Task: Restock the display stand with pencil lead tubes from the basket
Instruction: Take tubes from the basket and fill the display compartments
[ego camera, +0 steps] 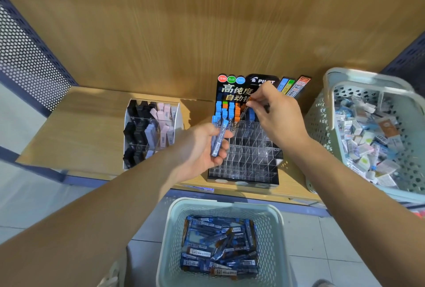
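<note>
Blue tubes (218,240) heaped in basket (220,204), stand (248,155) part-filled

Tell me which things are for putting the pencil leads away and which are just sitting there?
For the job: display stand; floor basket of lead tubes; blue-capped tubes in the left hand; orange-capped tube pinched by the right hand.
Just sitting there: white rack of black and pink items; big basket of mixed boxes on the right.

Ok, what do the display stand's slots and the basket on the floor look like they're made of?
Display stand: its slots look like clear glossy acrylic, since the walls are see-through and catch highlights. Floor basket: probably moulded matte plastic, pale green, with rows of punched holes in its walls.
</note>
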